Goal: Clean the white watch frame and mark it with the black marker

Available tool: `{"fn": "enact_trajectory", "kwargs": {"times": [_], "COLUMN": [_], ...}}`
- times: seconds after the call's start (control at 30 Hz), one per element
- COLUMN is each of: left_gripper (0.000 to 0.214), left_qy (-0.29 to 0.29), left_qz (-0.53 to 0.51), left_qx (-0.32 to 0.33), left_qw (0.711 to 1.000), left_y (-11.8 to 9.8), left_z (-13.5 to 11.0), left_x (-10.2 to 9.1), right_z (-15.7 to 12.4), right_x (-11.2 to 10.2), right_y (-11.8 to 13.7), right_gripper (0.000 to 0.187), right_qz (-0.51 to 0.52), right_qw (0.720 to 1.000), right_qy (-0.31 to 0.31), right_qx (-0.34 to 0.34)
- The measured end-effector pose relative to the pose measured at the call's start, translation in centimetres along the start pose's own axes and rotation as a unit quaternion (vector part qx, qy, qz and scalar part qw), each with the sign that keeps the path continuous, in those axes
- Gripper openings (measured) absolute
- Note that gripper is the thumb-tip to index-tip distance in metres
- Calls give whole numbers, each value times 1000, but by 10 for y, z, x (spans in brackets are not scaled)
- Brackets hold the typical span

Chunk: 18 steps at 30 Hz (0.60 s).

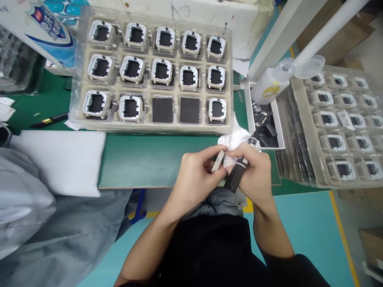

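Beige frame (218, 160) (edge-on) btwn hands.

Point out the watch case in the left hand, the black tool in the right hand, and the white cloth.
watch case (218, 160), head view, its side edge.
black tool (235, 177), head view, its ribbed handle.
white cloth (236, 135), head view, upper fold.

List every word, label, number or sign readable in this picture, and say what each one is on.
Nothing can be read for certain.
Blue and white poster, top left: large characters, too blurred and cut off to read.
White bottle, right: yellow label, print too small to read.
White tag in the right tray: no legible print.
Tool in the right hand: no visible marking.
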<state>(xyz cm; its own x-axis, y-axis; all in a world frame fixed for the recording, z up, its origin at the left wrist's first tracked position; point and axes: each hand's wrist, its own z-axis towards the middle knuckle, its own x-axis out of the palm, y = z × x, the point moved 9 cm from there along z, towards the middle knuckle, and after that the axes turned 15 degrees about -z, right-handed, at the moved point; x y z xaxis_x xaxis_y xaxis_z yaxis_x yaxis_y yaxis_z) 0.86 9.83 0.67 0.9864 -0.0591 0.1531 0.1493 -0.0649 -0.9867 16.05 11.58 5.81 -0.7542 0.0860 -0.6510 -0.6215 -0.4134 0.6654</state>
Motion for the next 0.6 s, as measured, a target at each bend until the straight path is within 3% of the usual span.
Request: {"fn": "enact_trajectory", "kwargs": {"times": [0.37, 0.5, 0.6], "left_gripper": [48, 37, 26], "left_qy": [-15, 4, 23], "left_qz": [-39, -149, -259], "left_qx": [-10, -31, -53], "left_qw": [999, 988, 964], "left_y": [5, 2, 0], "left_z": [1, 2, 3], "left_x": [-3, -2, -2], "right_z": [-1, -4, -9], "right_x": [-3, -10, -20], "right_y": [-2, -1, -4], "right_gripper": [13, 16, 16], "right_qz": [3, -7, -21], "right_qw": [1000, 999, 994], "right_qy": [-9, -45, -109], "right_qx": [4, -10, 3]}}
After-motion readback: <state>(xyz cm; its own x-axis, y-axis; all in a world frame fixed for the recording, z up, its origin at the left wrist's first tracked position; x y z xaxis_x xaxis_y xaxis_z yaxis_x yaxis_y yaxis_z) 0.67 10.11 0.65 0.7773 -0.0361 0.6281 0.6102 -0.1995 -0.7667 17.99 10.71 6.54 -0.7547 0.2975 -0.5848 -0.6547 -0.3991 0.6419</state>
